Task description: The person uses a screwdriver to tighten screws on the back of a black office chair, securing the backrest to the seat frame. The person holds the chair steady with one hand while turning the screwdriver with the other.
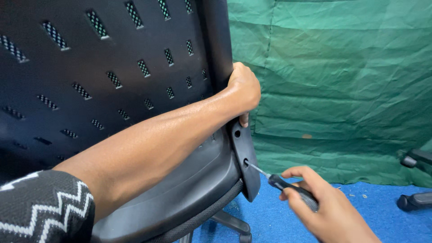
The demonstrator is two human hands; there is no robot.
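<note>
The screwdriver (288, 188) lies low and to the right of the chair, its thin metal shaft angled up and left so the tip sits in the lower of two holes in the black plastic side bracket (245, 157) where backrest meets seat. That slant lines the tool up with the hole's axis, which looks like the reason for the low wrist. The right hand (326, 207) is wrapped around the dark handle, fingers curled over it in a closed grip.

The left hand (243, 90) is clenched on the edge of the backrest (112, 76) just above the bracket, forearm laid across the perforated black shell, apparently bracing the chair against the push of the tool. The upper hole is just under that hand's thumb.

Below, the seat (189, 198) and part of the chair base (234, 222) show over blue carpet (360, 211). A green cloth (342, 81) hangs behind, and black chair parts (416, 180) lie at the right edge.
</note>
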